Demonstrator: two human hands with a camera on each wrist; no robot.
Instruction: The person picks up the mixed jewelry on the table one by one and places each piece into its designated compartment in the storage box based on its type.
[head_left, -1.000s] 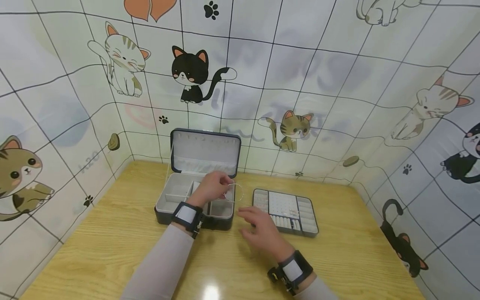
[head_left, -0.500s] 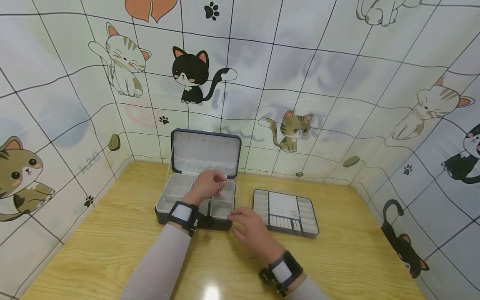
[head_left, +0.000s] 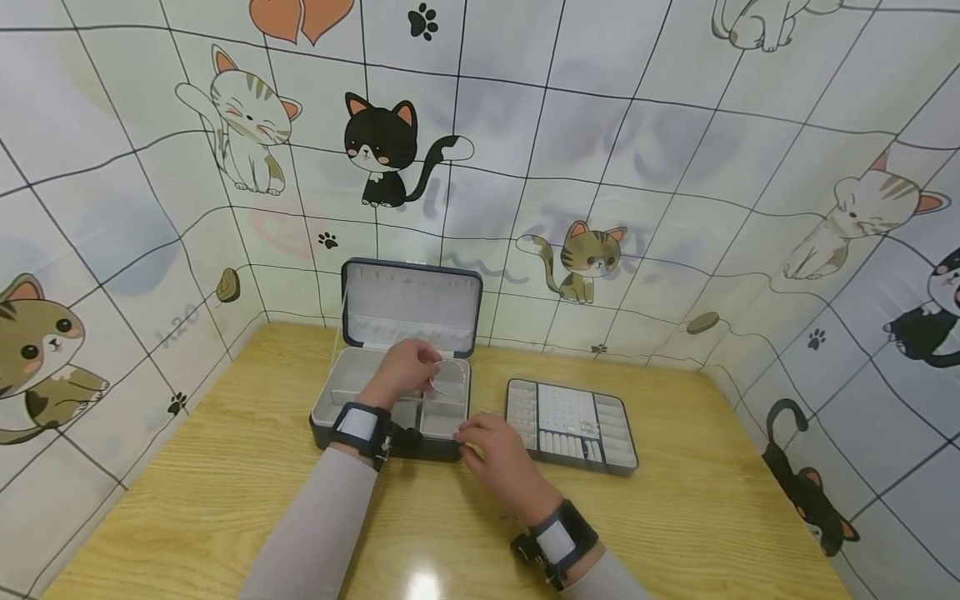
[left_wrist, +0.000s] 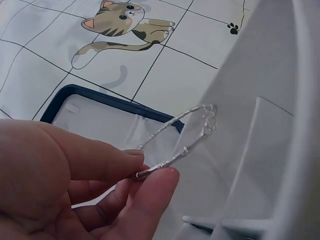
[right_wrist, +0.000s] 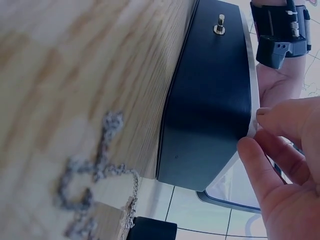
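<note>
My left hand [head_left: 401,371] is over the right part of a dark blue jewelry box [head_left: 431,448]. Thumb and fingertips pinch a thin silver bangle [left_wrist: 170,161], whose ring stands out over the pale compartments in the left wrist view. At the box's front right corner is my right hand [head_left: 504,467]. In the right wrist view its thumb and fingers pinch the box's pale rim [right_wrist: 254,120]. The box's lid [head_left: 411,304] stands raised at the back. Part of the compartments lies hidden behind the left hand.
Right of the box lies a grey jewelry tray [head_left: 618,429] with ring rolls and small sections. Both stand on a wooden table [head_left: 675,500] before a cat-print wall covering [head_left: 495,217]. A blurred silver chain [right_wrist: 102,145] shows close to the right wrist camera.
My left hand has moved left with the bangle, from the box's right edge to over its compartments. My right hand has come left from beside the tray to the box's front corner.
</note>
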